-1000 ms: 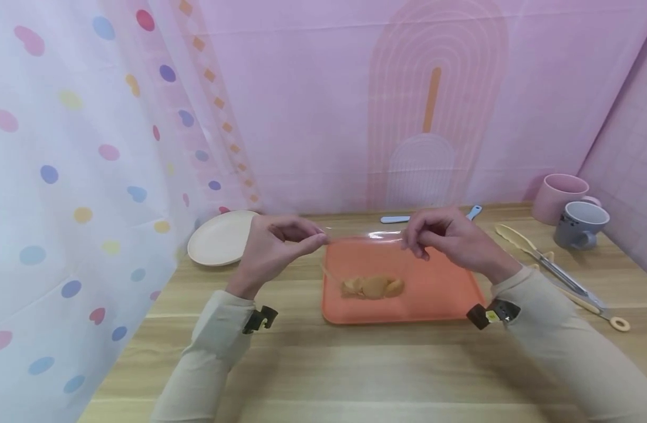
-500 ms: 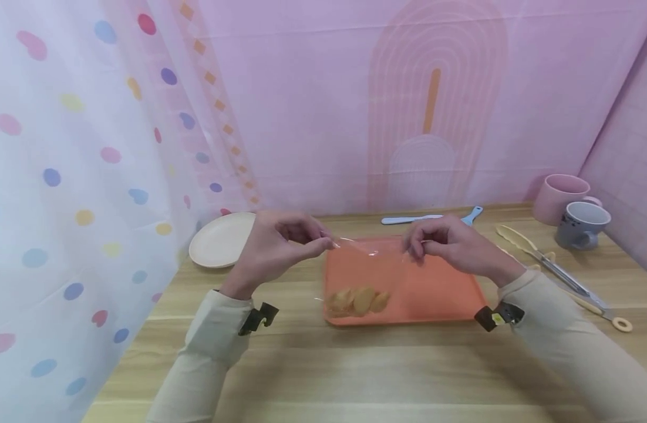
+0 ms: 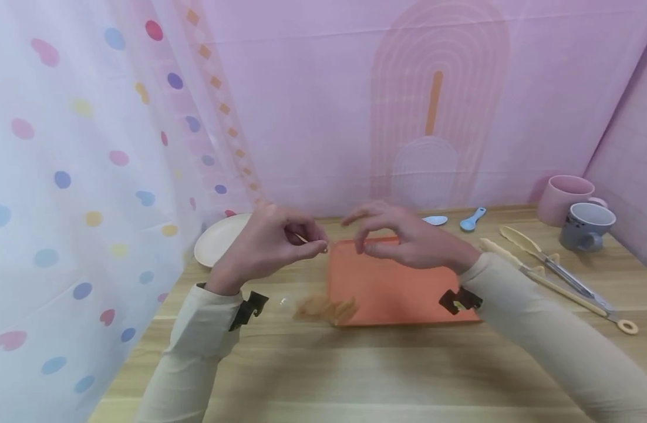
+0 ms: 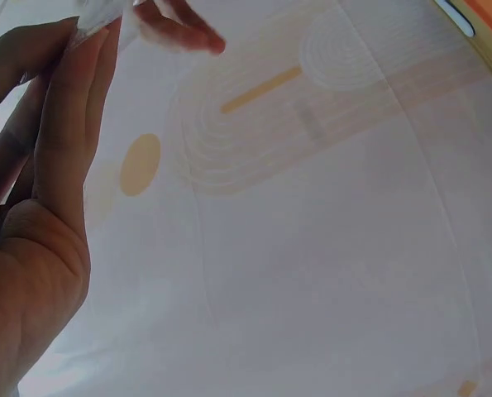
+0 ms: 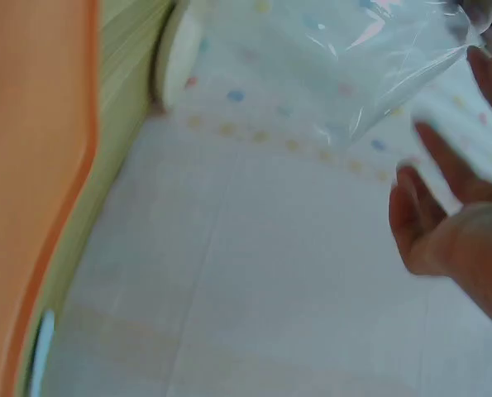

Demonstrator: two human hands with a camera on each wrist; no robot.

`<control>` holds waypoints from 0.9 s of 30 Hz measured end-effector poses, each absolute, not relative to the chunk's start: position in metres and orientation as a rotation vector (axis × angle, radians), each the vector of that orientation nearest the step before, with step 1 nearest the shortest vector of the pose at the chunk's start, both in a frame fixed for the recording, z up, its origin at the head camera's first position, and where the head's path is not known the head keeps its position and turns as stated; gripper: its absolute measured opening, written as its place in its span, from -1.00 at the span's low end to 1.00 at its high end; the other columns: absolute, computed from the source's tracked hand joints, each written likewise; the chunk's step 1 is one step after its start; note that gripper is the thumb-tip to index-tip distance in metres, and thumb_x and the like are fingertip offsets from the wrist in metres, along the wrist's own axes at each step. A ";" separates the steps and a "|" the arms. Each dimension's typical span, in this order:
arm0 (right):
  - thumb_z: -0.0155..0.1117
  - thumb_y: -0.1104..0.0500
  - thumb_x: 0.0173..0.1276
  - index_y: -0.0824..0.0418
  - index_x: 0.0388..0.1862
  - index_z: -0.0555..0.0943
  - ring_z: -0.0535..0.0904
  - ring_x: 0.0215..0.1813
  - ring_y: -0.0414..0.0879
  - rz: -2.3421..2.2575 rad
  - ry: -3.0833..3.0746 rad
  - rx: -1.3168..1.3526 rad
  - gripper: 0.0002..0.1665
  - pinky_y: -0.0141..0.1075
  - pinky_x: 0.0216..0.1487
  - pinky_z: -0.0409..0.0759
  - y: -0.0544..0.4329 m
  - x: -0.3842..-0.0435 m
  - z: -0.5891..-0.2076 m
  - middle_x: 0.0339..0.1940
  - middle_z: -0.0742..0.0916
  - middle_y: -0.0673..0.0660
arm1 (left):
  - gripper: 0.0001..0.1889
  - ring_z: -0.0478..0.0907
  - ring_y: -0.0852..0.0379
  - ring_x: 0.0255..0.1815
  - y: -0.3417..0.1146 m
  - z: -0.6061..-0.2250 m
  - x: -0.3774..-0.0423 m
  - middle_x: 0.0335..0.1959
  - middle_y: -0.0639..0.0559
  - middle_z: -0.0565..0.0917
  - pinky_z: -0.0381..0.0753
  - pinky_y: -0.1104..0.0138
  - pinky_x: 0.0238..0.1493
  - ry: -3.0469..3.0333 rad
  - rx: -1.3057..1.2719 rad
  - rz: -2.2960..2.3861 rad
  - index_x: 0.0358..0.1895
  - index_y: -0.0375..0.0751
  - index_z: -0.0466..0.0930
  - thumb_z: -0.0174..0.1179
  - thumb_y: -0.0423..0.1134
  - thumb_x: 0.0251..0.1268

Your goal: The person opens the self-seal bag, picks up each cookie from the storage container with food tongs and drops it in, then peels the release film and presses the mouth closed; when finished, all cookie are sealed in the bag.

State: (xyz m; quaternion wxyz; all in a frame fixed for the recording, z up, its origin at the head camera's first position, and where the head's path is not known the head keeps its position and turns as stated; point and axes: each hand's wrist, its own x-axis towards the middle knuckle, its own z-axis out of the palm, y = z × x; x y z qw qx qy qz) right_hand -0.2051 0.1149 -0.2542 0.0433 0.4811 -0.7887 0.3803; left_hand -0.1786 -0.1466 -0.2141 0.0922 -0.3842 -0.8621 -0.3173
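My left hand (image 3: 270, 244) pinches the top edge of a clear plastic bag (image 5: 353, 62) between thumb and fingers. Blurred tan, slice-like pieces (image 3: 326, 308) show low in the bag, over the left front corner of the orange tray (image 3: 397, 288). My right hand (image 3: 408, 238) is above the tray's back part, its fingers loosely bent and apart, with nothing between them. In the right wrist view a gap shows between those fingers and the bag. A crumpled bit of the film shows at the left fingertips in the left wrist view.
A cream plate (image 3: 212, 247) lies at the back left, partly behind the left hand. Two light blue utensils, one a small spoon (image 3: 471, 220), lie at the back. Tongs (image 3: 556, 270) lie on the right, near a pink mug (image 3: 558, 200) and a grey mug (image 3: 579, 232).
Both hands held the bag's top edge before; the right hand has let go and shifted left with fingers spread. The bag's contents have swung left, from over the tray to its left front corner.
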 end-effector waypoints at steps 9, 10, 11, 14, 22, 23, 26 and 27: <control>0.29 0.23 0.45 0.07 -0.20 0.74 0.67 -0.26 -0.17 1.293 -2.363 1.650 -0.89 -0.33 -0.23 0.70 0.086 -0.200 -0.261 -0.24 0.79 -0.04 | -0.86 0.70 0.31 -0.46 -0.144 -0.215 -0.177 -0.49 0.07 0.78 0.76 0.44 -0.30 -2.614 -1.251 -0.970 -0.47 -0.15 0.72 0.36 -0.46 0.16; 0.31 0.24 0.43 0.08 -0.21 0.75 0.68 -0.29 -0.18 1.283 -2.360 1.647 -0.89 -0.34 -0.23 0.71 0.086 -0.199 -0.263 -0.26 0.80 -0.04 | -0.86 0.70 0.32 -0.46 -0.144 -0.215 -0.177 -0.50 0.08 0.78 0.76 0.44 -0.30 -2.615 -1.262 -0.962 -0.47 -0.15 0.72 0.36 -0.46 0.16; 0.32 0.25 0.42 0.08 -0.22 0.75 0.68 -0.30 -0.18 1.267 -2.353 1.649 -0.89 -0.35 -0.23 0.72 0.087 -0.199 -0.264 -0.28 0.80 -0.04 | -0.87 0.70 0.33 -0.47 -0.145 -0.214 -0.176 -0.49 0.08 0.78 0.76 0.44 -0.31 -2.615 -1.273 -0.958 -0.47 -0.15 0.72 0.36 -0.45 0.17; 0.35 0.30 0.38 0.10 -0.25 0.78 0.70 -0.34 -0.21 1.231 -2.314 1.658 -0.87 -0.37 -0.21 0.75 0.090 -0.197 -0.269 -0.34 0.80 -0.04 | -0.87 0.70 0.31 -0.48 -0.150 -0.213 -0.175 -0.47 0.07 0.79 0.77 0.40 -0.31 -2.605 -1.295 -1.001 -0.45 -0.15 0.73 0.37 -0.45 0.17; 0.39 0.37 0.30 0.16 -0.23 0.81 0.71 -0.40 -0.25 1.277 -2.207 1.626 -0.84 -0.39 -0.25 0.77 0.102 -0.190 -0.285 -0.42 0.82 0.00 | -0.86 0.71 0.28 -0.49 -0.162 -0.213 -0.174 -0.45 0.04 0.80 0.78 0.35 -0.36 -2.523 -1.336 -1.111 -0.46 -0.16 0.74 0.40 -0.47 0.16; 0.40 0.37 0.29 0.17 -0.23 0.81 0.72 -0.40 -0.25 1.283 -2.198 1.624 -0.84 -0.40 -0.26 0.77 0.103 -0.190 -0.286 -0.42 0.82 0.01 | -0.85 0.72 0.28 -0.48 -0.163 -0.215 -0.174 -0.44 0.04 0.81 0.78 0.35 -0.36 -2.518 -1.332 -1.115 -0.47 -0.15 0.74 0.40 -0.48 0.15; 0.40 0.38 0.29 0.19 -0.23 0.81 0.74 -0.40 -0.26 1.280 -2.173 1.636 -0.85 -0.41 -0.27 0.76 0.105 -0.189 -0.291 -0.41 0.83 0.04 | -0.82 0.73 0.29 -0.47 -0.167 -0.219 -0.176 -0.44 0.04 0.81 0.77 0.36 -0.36 -2.497 -1.317 -1.112 -0.50 -0.12 0.74 0.40 -0.48 0.15; 0.41 0.38 0.27 0.19 -0.22 0.81 0.75 -0.38 -0.27 1.273 -2.178 1.629 -0.84 -0.42 -0.27 0.76 0.105 -0.189 -0.292 -0.39 0.83 0.04 | -0.81 0.73 0.30 -0.46 -0.169 -0.220 -0.177 -0.44 0.04 0.81 0.77 0.37 -0.36 -2.491 -1.305 -1.112 -0.51 -0.10 0.74 0.39 -0.48 0.16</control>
